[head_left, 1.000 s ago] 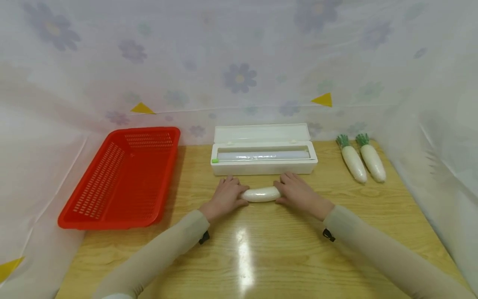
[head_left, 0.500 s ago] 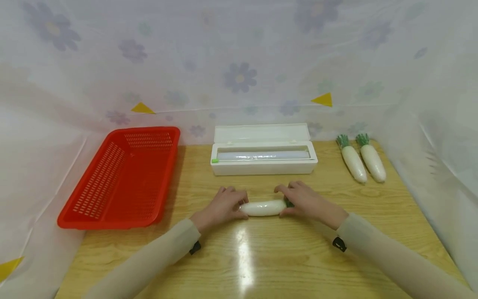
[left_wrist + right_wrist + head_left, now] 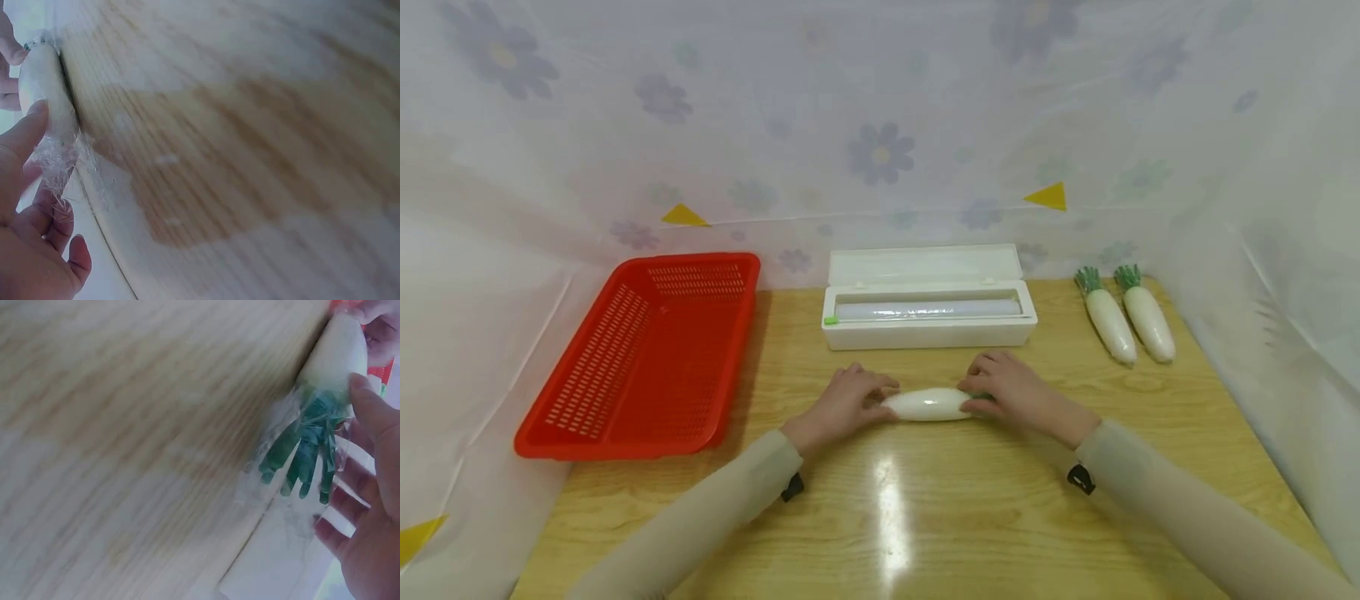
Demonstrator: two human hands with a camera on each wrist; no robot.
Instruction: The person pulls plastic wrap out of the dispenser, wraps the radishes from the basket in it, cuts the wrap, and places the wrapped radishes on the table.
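A white radish (image 3: 928, 405) lies crosswise on the table in front of the person, wrapped in clear film. My left hand (image 3: 842, 402) holds its tapered left end. In the left wrist view the thumb (image 3: 31, 125) lies on the radish, and loose crumpled film (image 3: 59, 165) bunches by the fingers. My right hand (image 3: 1018, 396) grips the leafy right end. The green leaf stubs (image 3: 306, 447) show in the right wrist view, with film sticking out past them. The right thumb (image 3: 369, 400) presses where leaves and root meet, the other fingers behind.
Behind the hands stands a white cling film box (image 3: 928, 335), lid raised, with a film roll inside. A red plastic basket (image 3: 718, 400) is at the left. Two more white radishes (image 3: 1111, 327) with green tops lie at the back right of the wooden table (image 3: 1000, 533).
The radish first came towards the person, then shifted slightly back away. My right hand moved right, off the radish's body to its leafy end. My left hand shifted slightly left.
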